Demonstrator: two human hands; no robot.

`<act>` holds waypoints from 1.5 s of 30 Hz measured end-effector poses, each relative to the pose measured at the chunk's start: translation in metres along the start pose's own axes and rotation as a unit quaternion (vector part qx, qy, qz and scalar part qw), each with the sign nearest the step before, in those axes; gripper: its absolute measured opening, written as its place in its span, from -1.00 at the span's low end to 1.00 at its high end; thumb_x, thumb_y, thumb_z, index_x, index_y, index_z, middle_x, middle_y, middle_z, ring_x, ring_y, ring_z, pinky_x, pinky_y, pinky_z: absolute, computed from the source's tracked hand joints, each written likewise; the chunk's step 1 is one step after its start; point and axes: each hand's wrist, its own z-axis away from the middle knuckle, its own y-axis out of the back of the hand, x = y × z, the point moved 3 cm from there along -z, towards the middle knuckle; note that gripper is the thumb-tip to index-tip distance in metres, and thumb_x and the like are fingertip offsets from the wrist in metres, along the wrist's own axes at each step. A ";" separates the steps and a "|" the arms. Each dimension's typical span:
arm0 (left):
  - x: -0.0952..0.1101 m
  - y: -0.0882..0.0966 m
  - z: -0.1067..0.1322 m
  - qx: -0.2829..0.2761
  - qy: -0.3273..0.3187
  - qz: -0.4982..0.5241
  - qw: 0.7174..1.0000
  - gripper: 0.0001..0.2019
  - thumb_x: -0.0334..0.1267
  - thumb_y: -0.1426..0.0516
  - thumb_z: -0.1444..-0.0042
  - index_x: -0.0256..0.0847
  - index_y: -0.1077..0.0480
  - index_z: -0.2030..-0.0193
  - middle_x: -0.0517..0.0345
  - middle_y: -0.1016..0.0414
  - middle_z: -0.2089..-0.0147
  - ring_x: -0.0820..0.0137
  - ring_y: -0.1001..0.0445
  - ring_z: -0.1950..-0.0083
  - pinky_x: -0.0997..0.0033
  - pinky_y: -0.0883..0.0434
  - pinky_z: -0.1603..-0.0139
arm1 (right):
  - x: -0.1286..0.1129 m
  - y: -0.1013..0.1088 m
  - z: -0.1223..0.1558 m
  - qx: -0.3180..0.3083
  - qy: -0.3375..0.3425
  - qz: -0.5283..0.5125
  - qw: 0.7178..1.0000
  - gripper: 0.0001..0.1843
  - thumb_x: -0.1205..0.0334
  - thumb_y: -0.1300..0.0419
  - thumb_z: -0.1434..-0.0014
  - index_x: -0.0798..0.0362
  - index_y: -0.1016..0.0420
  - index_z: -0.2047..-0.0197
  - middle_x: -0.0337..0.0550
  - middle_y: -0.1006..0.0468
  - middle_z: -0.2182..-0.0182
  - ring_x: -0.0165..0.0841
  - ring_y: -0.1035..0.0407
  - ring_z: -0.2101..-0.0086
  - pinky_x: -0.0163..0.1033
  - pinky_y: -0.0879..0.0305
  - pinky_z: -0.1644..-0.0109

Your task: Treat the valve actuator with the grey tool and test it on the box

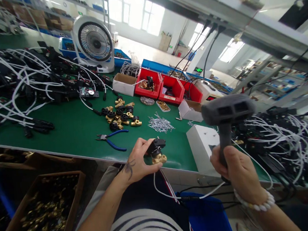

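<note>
Right up close to the camera, the right hand [238, 174] has its fingers wrapped tight round the handle of a grey handheld scanner [225, 118], head of it up top and tilted off to the left. Beaded bracelet [256, 204] on that wrist. A white cable [174, 197] droops across the lap below the hands; can't tell exactly where it ends.

Left hand [138, 163] is pinching a small valve [157, 150], black cap on a brass body, thumb underneath and fingertips on the top left, holding it right at the near edge of the green bench [71, 128]. Small tattoo on the back of that hand.

Going outward from there: blue-handled pliers [111, 139] lie on the mat just left of the valve, jaws pointing left. Behind them sits a cluster of more brass and black fittings [120, 115], and to the right of those a heap of thin metal pins [160, 124]. A white box [203, 141] sits between the two hands, close behind the scanner handle.

Further back there's a row of red bins [167, 87], a small cardboard box [124, 84] and a white desk fan [95, 41]. Big tangles of black and white wiring [19, 84] on the far left and again on the right. Down at lower left, under the bench edge, cardboard boxes of brass parts [43, 208].
</note>
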 end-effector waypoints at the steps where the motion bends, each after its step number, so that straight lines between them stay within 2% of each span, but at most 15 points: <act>1: 0.000 0.000 0.000 -0.001 0.001 -0.001 1.000 -0.34 -0.17 -0.30 0.06 -0.06 -0.27 -0.22 0.12 -0.19 0.09 0.30 -0.33 0.06 0.25 -0.46 0.03 | 0.002 -0.002 0.001 -0.010 -0.005 0.003 1.000 -0.35 -0.38 0.11 -0.25 -0.02 -0.16 0.59 -0.33 -0.08 0.73 -0.47 0.06 0.70 -0.32 0.14 0.66; 5: 0.000 0.000 0.000 0.003 0.001 0.007 1.000 -0.35 -0.16 -0.28 0.03 -0.12 -0.25 -0.23 0.10 -0.19 0.08 0.31 -0.32 0.05 0.30 -0.48 0.05 | 0.010 -0.012 0.002 -0.148 -0.031 0.120 0.981 -0.35 -0.41 -0.04 -0.16 0.01 -0.21 0.58 -0.29 -0.16 0.70 -0.45 -0.01 0.66 -0.33 0.15 0.64; 6: 0.000 0.000 0.000 0.003 0.000 0.009 1.000 -0.35 -0.15 -0.28 0.02 -0.13 -0.24 -0.23 0.10 -0.19 0.08 0.31 -0.32 0.04 0.30 -0.48 0.05 | 0.010 -0.010 0.002 -0.145 -0.032 0.119 0.982 -0.35 -0.42 -0.04 -0.15 0.01 -0.21 0.58 -0.29 -0.16 0.70 -0.46 0.00 0.66 -0.33 0.16 0.64; 10: 0.000 0.000 -0.001 -0.002 -0.002 0.003 1.000 -0.36 -0.16 -0.30 0.04 -0.07 -0.27 -0.22 0.11 -0.19 0.08 0.30 -0.32 0.06 0.27 -0.46 0.03 | 0.003 0.005 0.000 0.007 -0.013 -0.019 1.000 -0.35 -0.39 0.12 -0.25 -0.01 -0.16 0.57 -0.34 -0.06 0.73 -0.47 0.08 0.70 -0.31 0.18 0.66; 11: 0.000 0.000 -0.001 -0.002 -0.002 0.002 1.000 -0.36 -0.16 -0.30 0.05 -0.06 -0.27 -0.21 0.12 -0.19 0.09 0.30 -0.32 0.06 0.26 -0.46 0.03 | 0.002 0.004 0.000 0.014 -0.009 -0.031 0.999 -0.35 -0.39 0.14 -0.25 -0.02 -0.16 0.56 -0.35 -0.05 0.74 -0.47 0.09 0.71 -0.31 0.18 0.66; 16: -0.001 0.000 -0.001 0.006 0.000 0.009 1.000 -0.38 -0.12 -0.28 0.01 -0.09 -0.26 -0.21 0.12 -0.19 0.10 0.31 -0.33 0.05 0.29 -0.49 0.05 | 0.004 -0.015 0.001 -0.166 -0.024 0.118 0.979 -0.33 -0.43 -0.04 -0.14 0.02 -0.21 0.59 -0.30 -0.16 0.70 -0.47 0.00 0.66 -0.32 0.17 0.62; 22: 0.000 -0.002 -0.002 0.003 0.000 -0.001 1.000 -0.36 -0.13 -0.30 0.06 -0.10 -0.28 -0.20 0.11 -0.19 0.09 0.30 -0.33 0.08 0.25 -0.47 0.04 | 0.006 -0.004 -0.001 -0.058 0.003 -0.060 0.997 -0.32 -0.44 0.18 -0.23 -0.02 -0.14 0.56 -0.37 -0.03 0.74 -0.48 0.11 0.71 -0.32 0.16 0.66; 26: 0.000 -0.001 -0.001 0.005 0.001 0.002 1.000 -0.36 -0.14 -0.29 0.04 -0.12 -0.26 -0.21 0.11 -0.19 0.10 0.31 -0.33 0.07 0.29 -0.48 0.07 | 0.010 -0.012 -0.002 -0.153 -0.048 0.044 0.986 -0.34 -0.42 -0.11 -0.10 0.03 -0.21 0.59 -0.32 -0.14 0.71 -0.49 0.03 0.67 -0.34 0.20 0.65; 28: 0.000 -0.001 -0.001 0.005 0.001 0.003 1.000 -0.35 -0.14 -0.29 0.04 -0.12 -0.25 -0.22 0.11 -0.19 0.09 0.31 -0.33 0.06 0.30 -0.48 0.07 | 0.006 -0.009 -0.002 -0.149 -0.057 0.024 0.987 -0.34 -0.42 -0.08 -0.13 0.02 -0.20 0.60 -0.33 -0.11 0.72 -0.50 0.06 0.68 -0.33 0.23 0.65; 32: 0.002 -0.001 -0.002 0.001 -0.002 -0.007 1.000 -0.36 -0.16 -0.31 0.07 -0.07 -0.28 -0.20 0.13 -0.19 0.10 0.33 -0.31 0.13 0.28 -0.45 0.06 | 0.002 -0.007 -0.002 -0.077 -0.040 -0.089 0.992 -0.32 -0.47 0.18 -0.20 -0.02 -0.15 0.54 -0.41 0.05 0.76 -0.49 0.16 0.72 -0.31 0.21 0.66; 36: 0.002 -0.002 -0.002 0.002 0.000 -0.001 1.000 -0.36 -0.15 -0.29 0.05 -0.14 -0.26 -0.19 0.12 -0.18 0.11 0.32 -0.31 0.09 0.30 -0.45 0.08 | 0.015 -0.019 0.000 -0.166 -0.083 -0.008 0.983 -0.34 -0.42 -0.07 -0.13 0.02 -0.20 0.60 -0.34 -0.12 0.74 -0.50 0.04 0.70 -0.34 0.18 0.66; 37: 0.002 -0.002 -0.002 0.002 0.001 0.000 1.000 -0.35 -0.15 -0.29 0.05 -0.15 -0.25 -0.20 0.11 -0.18 0.10 0.32 -0.31 0.08 0.31 -0.46 0.08 | 0.016 -0.018 -0.001 -0.166 -0.088 -0.005 0.982 -0.34 -0.41 -0.10 -0.12 0.03 -0.20 0.60 -0.34 -0.13 0.73 -0.51 0.04 0.70 -0.35 0.18 0.66; 41: 0.004 -0.002 -0.003 -0.005 0.001 -0.008 1.000 -0.38 -0.15 -0.30 0.05 -0.09 -0.28 -0.18 0.14 -0.18 0.11 0.34 -0.30 0.13 0.29 -0.43 0.07 | 0.007 -0.006 -0.001 -0.053 -0.039 -0.096 0.993 -0.34 -0.45 0.09 -0.19 -0.01 -0.16 0.54 -0.43 0.01 0.76 -0.51 0.14 0.72 -0.34 0.22 0.67; 43: 0.003 -0.001 -0.003 -0.008 -0.001 -0.010 1.000 -0.38 -0.16 -0.31 0.06 -0.08 -0.29 -0.17 0.15 -0.18 0.12 0.34 -0.30 0.13 0.29 -0.42 0.08 | 0.008 -0.010 0.001 -0.081 -0.047 -0.076 0.993 -0.33 -0.46 0.10 -0.18 -0.01 -0.15 0.56 -0.40 -0.01 0.76 -0.50 0.13 0.72 -0.34 0.21 0.67; 45: 0.002 -0.001 -0.003 -0.009 -0.001 -0.005 1.000 -0.37 -0.16 -0.30 0.06 -0.10 -0.27 -0.18 0.14 -0.18 0.11 0.33 -0.30 0.10 0.32 -0.44 0.09 | 0.014 -0.018 0.003 -0.162 -0.089 -0.013 0.983 -0.32 -0.46 0.02 -0.14 -0.01 -0.15 0.60 -0.37 -0.07 0.75 -0.51 0.08 0.71 -0.35 0.19 0.68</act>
